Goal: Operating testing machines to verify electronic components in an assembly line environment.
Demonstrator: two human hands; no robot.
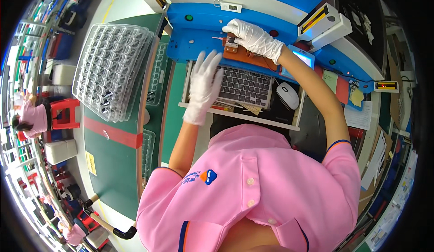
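My left hand (204,85), in a white glove, hovers over the left end of the black keyboard (246,87). Its fingers are stretched out, slightly blurred, with nothing seen in them. My right hand (255,37), gloved too, is closed over a small metal fixture (231,46) with a dark knob. That fixture sits on an orange-brown base (255,59) on the blue bench. A thin pink-red piece (217,38) sticks out from its left side. The curled right fingers hide what they grip.
A white mouse (287,96) lies beside the keyboard in a pulled-out drawer. Stacked clear plastic trays (113,71) stand on the green table at left. A small lit screen (302,58) is right of the fixture. White sensor posts (318,23) flank the blue bench.
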